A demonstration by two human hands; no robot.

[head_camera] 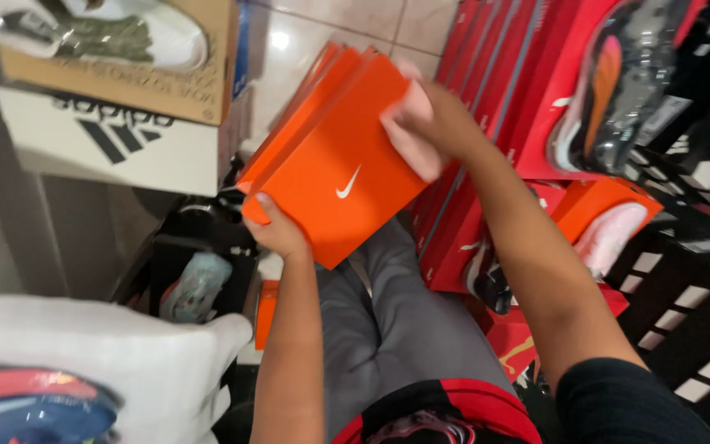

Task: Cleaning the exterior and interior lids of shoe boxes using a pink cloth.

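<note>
I hold an orange shoe box [334, 156] tilted in front of me, above my lap. My left hand [277, 230] grips its lower left corner, thumb on the lid. My right hand [421, 127] clasps the upper right edge of the box. The lid sits slightly lifted along the top, showing a layered edge. Grey trousers show under the box.
A stack of red shoe boxes [503, 74] stands to the right, with shoes on a black rack [684, 271]. An open orange box with a pink shoe [610, 218] lies lower right. Cardboard and white boxes [117, 123] are upper left. An open black box [199, 271] sits on the floor.
</note>
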